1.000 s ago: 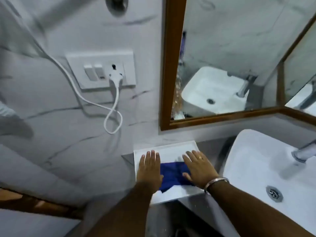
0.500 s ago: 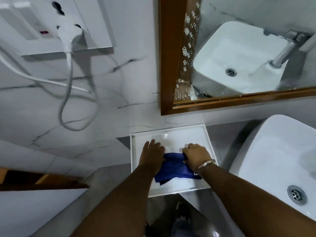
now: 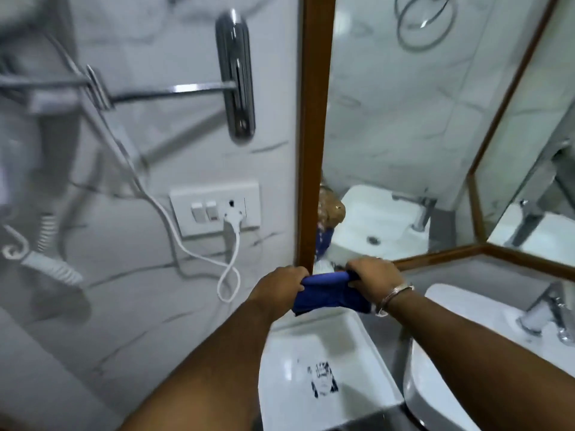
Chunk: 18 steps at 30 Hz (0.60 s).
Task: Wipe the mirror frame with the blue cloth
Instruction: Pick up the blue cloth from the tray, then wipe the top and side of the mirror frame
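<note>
The blue cloth (image 3: pixel 323 294) hangs bunched between my two hands, just in front of the lower left corner of the brown wooden mirror frame (image 3: pixel 314 126). My left hand (image 3: pixel 281 287) grips its left end, close to the foot of the frame's upright side. My right hand (image 3: pixel 375 276), with a metal bangle on the wrist, grips the right end and covers part of the frame's bottom rail. The cloth is lifted off the white tray (image 3: pixel 314 346) below it.
A white basin (image 3: pixel 451 309) with a chrome tap (image 3: pixel 547 309) is at the right. On the marble wall at left are a switch plate (image 3: pixel 214 208) with a plugged white cord (image 3: pixel 230 265) and a chrome bar holder (image 3: pixel 236 79). A second mirror panel (image 3: pixel 535 169) angles off at right.
Both hands closed on the cloth in the tray and lifted it up toward the frame's lower left corner. The view tilted upward, showing more wall and mirror.
</note>
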### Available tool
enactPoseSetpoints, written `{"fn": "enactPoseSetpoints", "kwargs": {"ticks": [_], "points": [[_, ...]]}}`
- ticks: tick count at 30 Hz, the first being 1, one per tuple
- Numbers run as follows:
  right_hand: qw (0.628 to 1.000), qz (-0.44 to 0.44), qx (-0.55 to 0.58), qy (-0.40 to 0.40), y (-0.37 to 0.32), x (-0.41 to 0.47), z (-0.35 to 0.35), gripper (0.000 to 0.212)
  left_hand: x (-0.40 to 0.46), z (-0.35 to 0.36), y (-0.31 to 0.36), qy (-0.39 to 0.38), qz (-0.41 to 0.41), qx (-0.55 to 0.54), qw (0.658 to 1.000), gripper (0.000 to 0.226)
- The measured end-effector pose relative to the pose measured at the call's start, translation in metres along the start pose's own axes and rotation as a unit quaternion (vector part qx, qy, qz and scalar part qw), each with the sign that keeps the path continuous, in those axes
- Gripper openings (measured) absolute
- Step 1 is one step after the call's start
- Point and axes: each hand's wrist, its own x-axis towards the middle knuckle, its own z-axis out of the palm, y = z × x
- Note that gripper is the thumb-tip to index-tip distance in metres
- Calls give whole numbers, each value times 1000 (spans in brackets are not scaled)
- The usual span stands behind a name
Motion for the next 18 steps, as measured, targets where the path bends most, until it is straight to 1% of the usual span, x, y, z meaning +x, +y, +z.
{"fn": "enactPoseSetpoints", "kwargs": {"ticks": [3, 5, 7, 9, 11, 13, 14, 16, 18], "points": [[995, 36, -21, 87, 13, 5, -90, 27, 6, -64, 34, 96, 47, 43, 993, 22], [985, 56, -29, 163, 21, 6, -154, 23, 11, -109, 59, 173, 73, 75, 979, 24], [965, 76, -27, 248, 27, 9, -218, 17, 18, -156, 84, 248, 96, 105, 958, 24], [938, 98, -30, 331, 34, 15, -285, 10, 29, -207, 110, 322, 99, 142, 931, 23], [916, 115, -21, 384, 34, 26, -338, 13, 39, -248, 129, 373, 87, 163, 909, 22], [890, 119, 20, 440, 34, 40, -391, 19, 51, -294, 150, 430, 75, 166, 884, 21], [877, 113, 49, 465, 33, 46, -414, 19, 56, -315, 159, 456, 68, 168, 871, 21], [848, 73, 94, 516, 29, 58, -455, 14, 65, -357, 174, 509, 54, 181, 840, 24], [821, 19, 135, 555, 25, 71, -492, 11, 74, -397, 186, 563, 40, 215, 797, 27]]}}
